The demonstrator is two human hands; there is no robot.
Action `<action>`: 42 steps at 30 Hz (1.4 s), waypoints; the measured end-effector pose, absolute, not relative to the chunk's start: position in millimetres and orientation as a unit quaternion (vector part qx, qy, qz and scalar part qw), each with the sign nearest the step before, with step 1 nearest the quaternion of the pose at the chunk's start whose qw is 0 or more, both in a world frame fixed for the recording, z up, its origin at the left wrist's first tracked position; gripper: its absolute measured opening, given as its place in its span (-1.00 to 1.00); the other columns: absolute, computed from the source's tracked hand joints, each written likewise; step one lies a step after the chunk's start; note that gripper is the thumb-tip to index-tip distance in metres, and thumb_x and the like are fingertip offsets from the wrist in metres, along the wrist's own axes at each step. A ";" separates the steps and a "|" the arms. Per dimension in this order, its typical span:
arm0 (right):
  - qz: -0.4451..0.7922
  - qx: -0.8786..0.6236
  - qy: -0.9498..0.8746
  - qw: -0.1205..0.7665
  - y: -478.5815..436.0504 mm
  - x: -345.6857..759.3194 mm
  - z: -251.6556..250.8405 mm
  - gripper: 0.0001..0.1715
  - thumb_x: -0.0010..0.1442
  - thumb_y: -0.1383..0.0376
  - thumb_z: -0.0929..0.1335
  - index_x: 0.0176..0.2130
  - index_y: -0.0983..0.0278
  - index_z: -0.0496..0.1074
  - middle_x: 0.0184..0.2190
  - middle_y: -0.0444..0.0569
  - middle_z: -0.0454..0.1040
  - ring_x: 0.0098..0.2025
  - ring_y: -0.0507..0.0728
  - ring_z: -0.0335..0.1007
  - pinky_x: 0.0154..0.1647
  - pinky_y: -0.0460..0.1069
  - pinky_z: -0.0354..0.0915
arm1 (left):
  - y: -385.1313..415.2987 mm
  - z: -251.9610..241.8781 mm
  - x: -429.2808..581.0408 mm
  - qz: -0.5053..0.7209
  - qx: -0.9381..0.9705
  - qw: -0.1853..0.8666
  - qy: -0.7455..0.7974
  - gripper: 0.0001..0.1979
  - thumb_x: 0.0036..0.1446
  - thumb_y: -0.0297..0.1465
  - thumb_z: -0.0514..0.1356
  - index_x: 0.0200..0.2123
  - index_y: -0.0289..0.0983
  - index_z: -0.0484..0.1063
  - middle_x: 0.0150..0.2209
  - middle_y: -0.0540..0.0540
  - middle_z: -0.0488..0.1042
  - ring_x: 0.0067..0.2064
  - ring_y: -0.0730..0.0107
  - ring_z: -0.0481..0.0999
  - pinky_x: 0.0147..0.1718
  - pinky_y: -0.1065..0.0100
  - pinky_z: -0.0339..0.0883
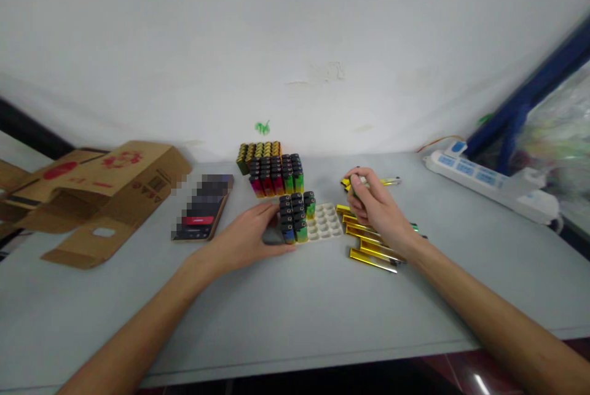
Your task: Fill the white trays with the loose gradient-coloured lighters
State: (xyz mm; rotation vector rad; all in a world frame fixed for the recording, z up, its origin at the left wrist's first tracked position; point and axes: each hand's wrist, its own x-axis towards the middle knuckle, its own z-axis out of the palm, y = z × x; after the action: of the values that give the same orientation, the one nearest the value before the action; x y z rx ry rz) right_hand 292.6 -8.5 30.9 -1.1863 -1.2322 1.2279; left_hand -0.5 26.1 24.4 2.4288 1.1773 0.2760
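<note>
My left hand (251, 228) wraps round the left end of a white tray (328, 218) with round holes, thumb at the near side and fingers at the far side. Black-topped lighters (295, 217), blue, green and yellow below, stand upright in the tray's left part; its right holes show bare. My right hand (371, 201) is closed in a fist over the table, right of the tray. In it is a lighter (354, 179), mostly hidden, with a dark top near the thumb. Below that hand lie several gold, shiny lighters (372, 260), partly covered by the forearm.
Behind the tray stand a block of upright red and green lighters (276, 183) and a gold-topped group (260, 149) by the wall. A phone (203, 207) and an opened cardboard box (115, 192) are at left. A white power strip (491, 183) lies at right.
</note>
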 end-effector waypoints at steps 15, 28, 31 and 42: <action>0.353 -0.549 -0.589 0.477 -14.1 282.6 23.6 -0.24 0.33 -0.38 0.35 -0.46 0.16 0.23 -0.53 -0.22 0.15 -0.46 0.05 0.06 -0.43 0.01 0.02 | 25.7 23.6 -1.7 0.103 0.876 0.216 0.419 -0.47 0.18 0.01 0.44 0.01 -0.24 0.52 0.08 -0.26 0.64 0.13 -0.11 0.63 0.14 0.02 0.53; 0.518 -0.553 -0.439 0.483 -8.9 282.0 33.2 -0.46 0.29 -0.07 0.27 -0.58 0.14 0.19 -0.65 -0.24 0.01 -0.61 0.00 -0.18 -0.61 -0.04 -0.17 | 25.7 22.9 -2.3 0.102 0.874 0.212 0.426 -0.45 0.16 0.05 0.44 0.01 -0.22 0.52 0.09 -0.26 0.64 0.14 -0.12 0.63 0.14 0.03 0.54; 0.527 -0.552 -0.436 0.476 -10.5 282.1 35.7 -0.52 0.28 0.00 0.26 -0.57 0.15 0.19 -0.64 -0.24 0.04 -0.62 0.00 -0.16 -0.62 -0.06 -0.15 | 26.4 21.9 -2.6 0.104 0.875 0.211 0.424 -0.47 0.17 0.05 0.43 0.00 -0.21 0.52 0.09 -0.26 0.65 0.13 -0.12 0.64 0.12 0.04 0.54; 0.557 -0.529 -0.433 0.472 -7.8 283.7 28.0 -0.36 0.26 -0.25 0.37 -0.49 0.18 0.27 -0.61 -0.28 0.03 -0.60 -0.03 -0.18 -0.60 -0.08 -0.17 | 24.7 27.1 -0.6 0.092 0.870 0.219 0.433 -0.47 0.17 0.07 0.41 -0.04 -0.23 0.52 0.10 -0.28 0.64 0.15 -0.14 0.63 0.14 0.04 0.52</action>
State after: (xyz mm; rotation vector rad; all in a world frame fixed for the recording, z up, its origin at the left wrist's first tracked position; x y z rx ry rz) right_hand 283.7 -7.8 28.0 -1.2959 -1.0600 1.3627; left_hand -0.6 24.7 27.1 2.4074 1.1971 0.2535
